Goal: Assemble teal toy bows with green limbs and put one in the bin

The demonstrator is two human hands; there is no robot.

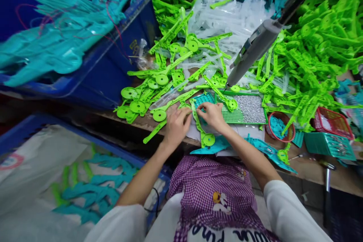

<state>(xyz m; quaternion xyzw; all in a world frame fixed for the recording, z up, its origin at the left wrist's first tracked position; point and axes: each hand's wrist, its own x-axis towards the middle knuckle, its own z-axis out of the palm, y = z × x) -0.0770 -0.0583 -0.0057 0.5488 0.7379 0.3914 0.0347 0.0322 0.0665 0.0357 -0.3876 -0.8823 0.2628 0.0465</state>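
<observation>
A bright green plastic part point(197, 121), a long arm with a round disc at its near end, lies between my hands at the table's front edge. My left hand point(177, 123) has its fingers curled together against the left side of its upper end. On the other side, my right hand point(212, 115) is closed in a pinch near the same end; whatever the fingertips hold is too small to make out. Below the green part rests a teal plastic piece point(217, 145). Just behind my right hand are a small teal tray point(203, 99) and a green tray point(231, 117) with many small metal pieces.
A grey power screwdriver point(255, 49) hangs over the green tray. Piles of green parts point(317, 49) and clear plastic parts point(221, 11) cover the back. A blue bin point(113, 68) of teal parts stands left. Baskets point(331, 121) and a hammer point(327, 177) lie right.
</observation>
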